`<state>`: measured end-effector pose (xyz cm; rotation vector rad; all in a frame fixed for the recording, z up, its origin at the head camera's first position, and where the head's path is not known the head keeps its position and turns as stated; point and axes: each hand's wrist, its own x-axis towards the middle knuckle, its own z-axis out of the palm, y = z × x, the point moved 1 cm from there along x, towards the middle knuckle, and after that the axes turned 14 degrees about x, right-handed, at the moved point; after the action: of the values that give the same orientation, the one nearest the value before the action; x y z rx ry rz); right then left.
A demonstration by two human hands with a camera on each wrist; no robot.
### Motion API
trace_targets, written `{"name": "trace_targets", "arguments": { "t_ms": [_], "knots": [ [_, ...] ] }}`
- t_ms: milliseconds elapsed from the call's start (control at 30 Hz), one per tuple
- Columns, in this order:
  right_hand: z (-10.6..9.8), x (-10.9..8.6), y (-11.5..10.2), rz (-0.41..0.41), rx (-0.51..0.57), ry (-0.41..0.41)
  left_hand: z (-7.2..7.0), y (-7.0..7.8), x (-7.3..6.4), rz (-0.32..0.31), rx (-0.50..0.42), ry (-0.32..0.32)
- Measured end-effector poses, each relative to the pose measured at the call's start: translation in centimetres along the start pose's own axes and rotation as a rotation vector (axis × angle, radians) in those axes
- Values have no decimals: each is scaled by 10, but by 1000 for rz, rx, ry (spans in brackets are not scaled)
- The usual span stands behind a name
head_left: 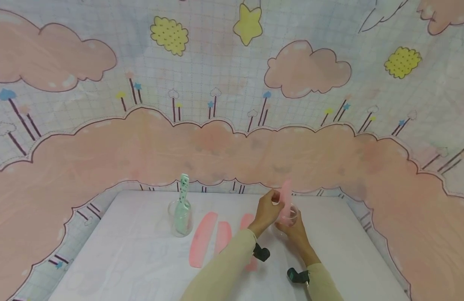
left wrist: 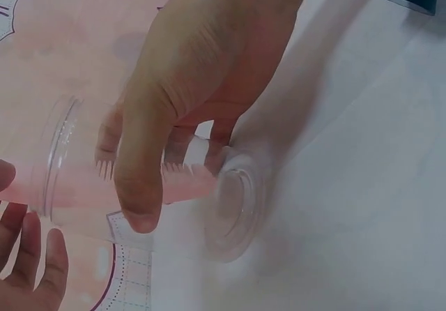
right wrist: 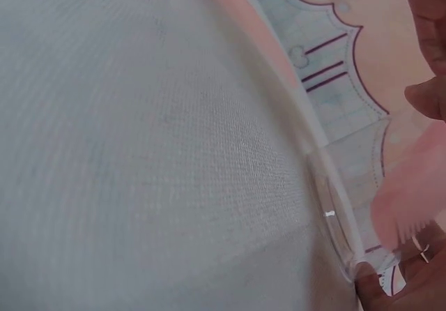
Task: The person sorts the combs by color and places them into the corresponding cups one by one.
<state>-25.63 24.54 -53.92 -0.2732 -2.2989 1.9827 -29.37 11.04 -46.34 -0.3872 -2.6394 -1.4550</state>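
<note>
Pink comb (right wrist: pixel 412 191) in clear cup (right wrist: pixel 354 185), white cloth (right wrist: pixel 160 157)

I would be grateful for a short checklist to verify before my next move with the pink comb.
1. Left hand pinches the pink comb: ok.
2. Comb's lower end is inside the clear cup: ok.
3. Right hand holds that cup: ok.
4. Cup's base sits flat on the table: cannot tell.
5. Loose pink combs fully visible: not ok; the left sleeve covers part of the rightmost.

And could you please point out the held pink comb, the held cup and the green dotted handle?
Held pink comb (head_left: pixel 286 193), head view: its upper end.
Held cup (left wrist: pixel 241 208), left wrist view: its base.
Green dotted handle (head_left: pixel 183 187), head view: its middle.
</note>
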Motion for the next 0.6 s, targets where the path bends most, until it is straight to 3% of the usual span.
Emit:
{"name": "trace_targets", "arguments": {
  "t_ms": [333,600],
  "knots": [
    [-3,-4,0,-13,2,3,3,-2,-2,-12,8,-45],
    [-3,-1,0,-13,9,1,-8,-6,-2,18,-31,-67]
  ]
}}
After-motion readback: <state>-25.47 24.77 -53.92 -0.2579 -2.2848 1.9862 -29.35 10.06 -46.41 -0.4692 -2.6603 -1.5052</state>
